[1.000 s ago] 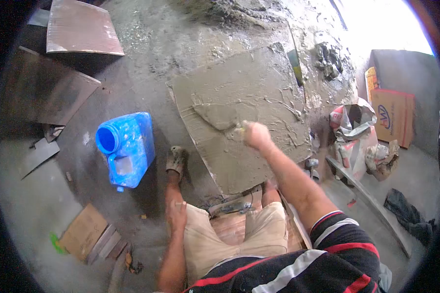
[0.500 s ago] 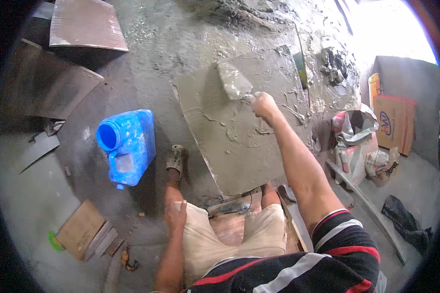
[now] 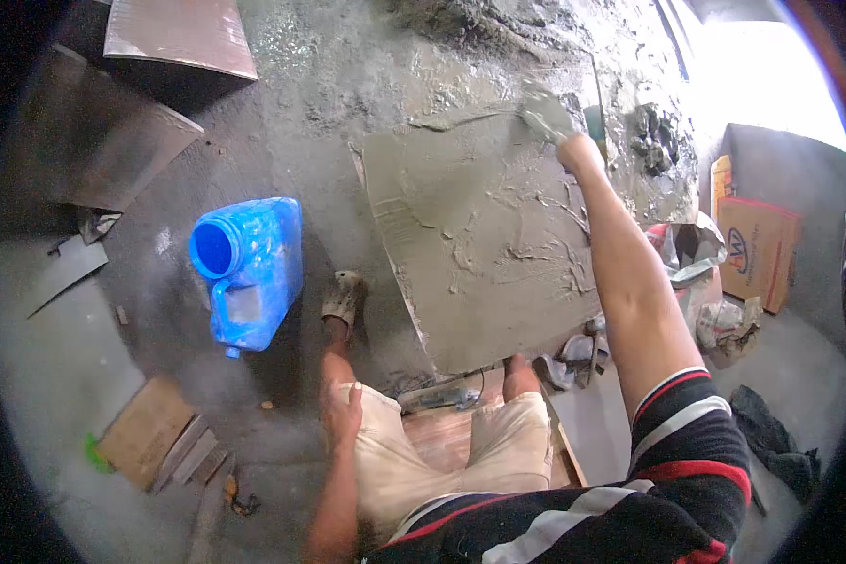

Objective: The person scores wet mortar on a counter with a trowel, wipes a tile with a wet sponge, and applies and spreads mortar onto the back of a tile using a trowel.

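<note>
My right hand [image 3: 581, 155] is wrapped around the handle of a trowel [image 3: 547, 111]. Its blade lies at the far right edge of a square slab [image 3: 479, 235] coated in wet grey mortar. Ridges and smears mark the coating, mostly on its right half. On my left knee rests my left hand [image 3: 341, 411], laid over the leg with the thumb apart and nothing held. Part of its fingers is hidden by the leg.
A blue cut-open jug [image 3: 273, 273] stands left of the slab. A power tool [image 3: 437, 399] lies between my legs. Large tiles [image 3: 183, 33] lean at the upper left. Mortar [image 3: 498, 38] covers the floor beyond. A cardboard box [image 3: 757, 254] and a torn bag [image 3: 691, 249] sit at right.
My right hand has swept the trowel away from me and to the right, from the slab's upper middle to its far right edge. My left hand has stayed on the knee.
</note>
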Motion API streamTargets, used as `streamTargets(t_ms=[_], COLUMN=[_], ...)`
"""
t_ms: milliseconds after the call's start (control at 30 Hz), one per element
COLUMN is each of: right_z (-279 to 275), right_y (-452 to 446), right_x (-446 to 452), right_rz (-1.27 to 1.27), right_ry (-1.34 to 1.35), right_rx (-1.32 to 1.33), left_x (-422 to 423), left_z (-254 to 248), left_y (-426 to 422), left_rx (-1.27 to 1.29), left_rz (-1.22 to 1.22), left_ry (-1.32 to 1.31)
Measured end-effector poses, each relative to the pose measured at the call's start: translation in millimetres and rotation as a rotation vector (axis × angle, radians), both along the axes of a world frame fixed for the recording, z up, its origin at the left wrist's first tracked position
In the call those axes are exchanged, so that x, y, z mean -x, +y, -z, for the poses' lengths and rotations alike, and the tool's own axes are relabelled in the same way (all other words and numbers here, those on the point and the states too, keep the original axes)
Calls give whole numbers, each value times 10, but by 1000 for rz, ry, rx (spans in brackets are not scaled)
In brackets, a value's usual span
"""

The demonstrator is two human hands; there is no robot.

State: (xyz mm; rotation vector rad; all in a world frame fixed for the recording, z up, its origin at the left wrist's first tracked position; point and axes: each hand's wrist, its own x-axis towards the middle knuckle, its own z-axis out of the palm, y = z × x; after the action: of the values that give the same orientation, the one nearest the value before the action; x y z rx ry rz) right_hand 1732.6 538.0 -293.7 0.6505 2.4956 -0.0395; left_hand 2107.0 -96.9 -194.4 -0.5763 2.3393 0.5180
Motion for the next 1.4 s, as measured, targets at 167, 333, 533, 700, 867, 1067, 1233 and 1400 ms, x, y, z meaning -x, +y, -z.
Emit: streamTargets(t_ms=[167, 333, 533, 700, 867, 1067, 1233, 1400], right_z=[-48, 344, -553, -523, -466, -789, -1193, -939], right_y=[-368, -2227, -2243, -697, -12, -839, -735, 850], right_x=[-696, -1157, -1391, -1645, -2223, -2946, -3174, -3313], right_rz=[-464, -148, 5, 180, 252, 348, 215, 153], right_ry=[132, 178, 143, 192, 348, 119, 54, 416], right_rx=[126, 508, 387, 73, 49, 320, 419, -7], left_x=[-13, 20, 1, 40, 147, 235, 268, 211], left_z=[81, 3, 26, -41, -89, -118, -126, -93], left_y=[-97, -51, 9, 155, 350, 571, 793, 952], left_rx=[-76, 8, -59, 11, -13, 78, 17, 78], left_rz=[23, 67, 38, 41, 92, 160, 182, 195], left_ry=[29, 42, -59, -44, -30, -141, -204, -204])
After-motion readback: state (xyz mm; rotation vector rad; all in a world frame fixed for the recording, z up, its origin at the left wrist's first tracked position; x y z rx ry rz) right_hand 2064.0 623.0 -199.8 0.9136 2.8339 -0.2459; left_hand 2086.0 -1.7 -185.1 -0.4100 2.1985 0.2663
